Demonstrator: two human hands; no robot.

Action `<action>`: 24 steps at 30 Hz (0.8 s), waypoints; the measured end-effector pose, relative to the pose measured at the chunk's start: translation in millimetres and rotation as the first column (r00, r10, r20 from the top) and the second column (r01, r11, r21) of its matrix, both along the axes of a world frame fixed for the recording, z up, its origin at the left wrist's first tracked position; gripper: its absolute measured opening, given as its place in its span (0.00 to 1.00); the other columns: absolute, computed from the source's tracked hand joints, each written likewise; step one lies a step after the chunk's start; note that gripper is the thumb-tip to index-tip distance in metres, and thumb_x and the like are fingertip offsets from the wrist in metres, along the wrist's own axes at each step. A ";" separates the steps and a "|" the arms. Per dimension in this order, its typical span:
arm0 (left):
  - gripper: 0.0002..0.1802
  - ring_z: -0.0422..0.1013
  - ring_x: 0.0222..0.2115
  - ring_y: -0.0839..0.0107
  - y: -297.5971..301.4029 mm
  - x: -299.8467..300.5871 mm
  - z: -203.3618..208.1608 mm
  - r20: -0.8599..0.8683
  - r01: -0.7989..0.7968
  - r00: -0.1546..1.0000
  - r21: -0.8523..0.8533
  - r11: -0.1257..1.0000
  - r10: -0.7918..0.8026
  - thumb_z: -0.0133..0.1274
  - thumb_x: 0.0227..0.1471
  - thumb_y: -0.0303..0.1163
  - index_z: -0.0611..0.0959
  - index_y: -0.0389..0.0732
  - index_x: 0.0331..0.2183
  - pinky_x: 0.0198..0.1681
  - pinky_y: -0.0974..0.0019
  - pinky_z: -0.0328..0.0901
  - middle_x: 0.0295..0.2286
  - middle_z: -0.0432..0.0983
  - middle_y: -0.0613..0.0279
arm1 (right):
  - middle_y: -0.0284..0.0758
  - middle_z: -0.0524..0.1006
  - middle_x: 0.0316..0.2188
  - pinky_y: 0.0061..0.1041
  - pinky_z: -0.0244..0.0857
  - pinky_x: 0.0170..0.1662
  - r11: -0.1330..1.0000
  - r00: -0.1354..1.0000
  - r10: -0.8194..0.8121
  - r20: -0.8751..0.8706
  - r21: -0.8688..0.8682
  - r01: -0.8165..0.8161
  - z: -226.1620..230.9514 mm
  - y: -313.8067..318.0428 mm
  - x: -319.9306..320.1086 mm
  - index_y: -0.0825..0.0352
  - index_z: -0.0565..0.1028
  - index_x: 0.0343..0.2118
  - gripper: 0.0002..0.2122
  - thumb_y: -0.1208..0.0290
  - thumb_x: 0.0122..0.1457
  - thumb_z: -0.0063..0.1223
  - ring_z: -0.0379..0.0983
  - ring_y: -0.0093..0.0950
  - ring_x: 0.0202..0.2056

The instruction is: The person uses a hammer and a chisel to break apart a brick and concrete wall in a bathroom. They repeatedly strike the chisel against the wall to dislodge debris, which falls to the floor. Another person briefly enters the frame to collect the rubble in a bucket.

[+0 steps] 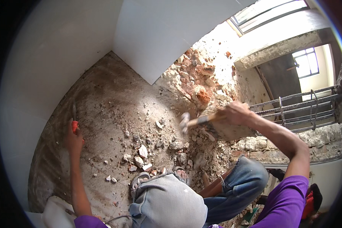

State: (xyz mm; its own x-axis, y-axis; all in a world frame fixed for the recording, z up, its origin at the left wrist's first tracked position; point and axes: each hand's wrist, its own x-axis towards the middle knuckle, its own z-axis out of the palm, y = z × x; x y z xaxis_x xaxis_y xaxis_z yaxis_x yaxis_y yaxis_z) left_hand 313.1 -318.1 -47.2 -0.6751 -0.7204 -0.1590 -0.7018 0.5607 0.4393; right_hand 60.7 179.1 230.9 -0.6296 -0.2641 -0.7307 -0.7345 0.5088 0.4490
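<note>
My left hand (74, 138) is closed around the red grip of a chisel (74, 112). Its thin metal shaft points away from me, its tip close to the curved lower edge of the white wall. Raised on the right, my right hand (235, 113) grips a hammer (203, 120) by its wooden handle, which has a dark band. The hammer head, slightly blurred, points left over the rubble, well apart from the chisel. Below the hammer lie broken chunks (142, 151) of plaster and brick on the dusty floor (98, 140).
White panels (148, 34) stand along the left and far side. A rubble heap (197, 76) leans at the back. Bare steel reinforcing bars (292, 108) jut out at the right, above a broken brick ledge (269, 144). Another person in red (311, 203) is at the lower right.
</note>
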 end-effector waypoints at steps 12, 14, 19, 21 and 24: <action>0.26 0.74 0.39 0.55 -4.9 4.0 -6.9 -0.093 0.023 0.995 -0.080 0.997 -0.031 0.50 0.52 0.36 0.69 0.51 0.54 0.41 0.56 0.67 0.41 0.76 0.55 | 0.31 0.77 0.29 0.27 0.70 0.24 0.961 0.971 0.171 -0.164 0.244 -0.128 20.8 1.1 -65.8 0.38 0.66 0.54 0.18 0.49 0.61 0.45 0.66 0.20 0.16; 0.26 0.74 0.38 0.55 -1.1 6.7 -9.5 -0.065 0.026 0.997 -0.070 0.997 -0.031 0.50 0.52 0.36 0.69 0.52 0.54 0.40 0.55 0.68 0.40 0.77 0.55 | 0.30 0.73 0.20 0.22 0.65 0.16 0.978 0.979 0.187 -0.076 0.110 -0.178 28.2 10.0 -56.8 0.36 0.63 0.56 0.18 0.52 0.63 0.43 0.62 0.19 0.13; 0.26 0.75 0.37 0.55 -1.9 1.0 -10.1 0.027 -0.042 0.999 -0.025 0.999 0.043 0.50 0.53 0.37 0.69 0.53 0.54 0.39 0.54 0.68 0.38 0.77 0.56 | 0.28 0.67 0.21 0.15 0.61 0.15 0.998 0.964 0.008 0.265 -0.067 0.010 -13.1 -33.6 30.3 0.49 0.65 0.51 0.16 0.53 0.62 0.45 0.61 0.19 0.18; 0.26 0.75 0.36 0.56 -3.4 1.3 -11.0 -0.009 -0.010 1.000 -0.060 0.998 0.010 0.50 0.53 0.38 0.68 0.54 0.55 0.38 0.54 0.68 0.38 0.78 0.57 | 0.26 0.71 0.26 0.18 0.65 0.20 0.862 0.870 0.408 0.278 -0.430 -0.267 -28.2 -49.4 39.0 0.55 0.70 0.44 0.17 0.49 0.59 0.49 0.67 0.20 0.26; 0.26 0.75 0.35 0.55 -6.2 3.4 -13.8 -0.078 0.023 0.997 -0.090 0.996 -0.030 0.50 0.53 0.38 0.68 0.54 0.55 0.37 0.55 0.68 0.38 0.78 0.56 | 0.26 0.74 0.28 0.20 0.65 0.21 0.994 0.951 -0.077 0.299 -0.047 0.096 -18.3 -41.9 0.4 0.57 0.72 0.42 0.22 0.42 0.56 0.48 0.70 0.21 0.25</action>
State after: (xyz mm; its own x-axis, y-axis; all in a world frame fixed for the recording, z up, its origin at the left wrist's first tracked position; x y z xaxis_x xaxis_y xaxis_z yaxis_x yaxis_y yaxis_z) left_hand 316.5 -324.3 -61.0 -0.7020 -0.7110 -0.0406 -0.6513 0.6179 0.4405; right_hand 61.1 137.3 212.6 -0.4096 -0.2679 -0.8721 -0.7818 0.5956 0.1842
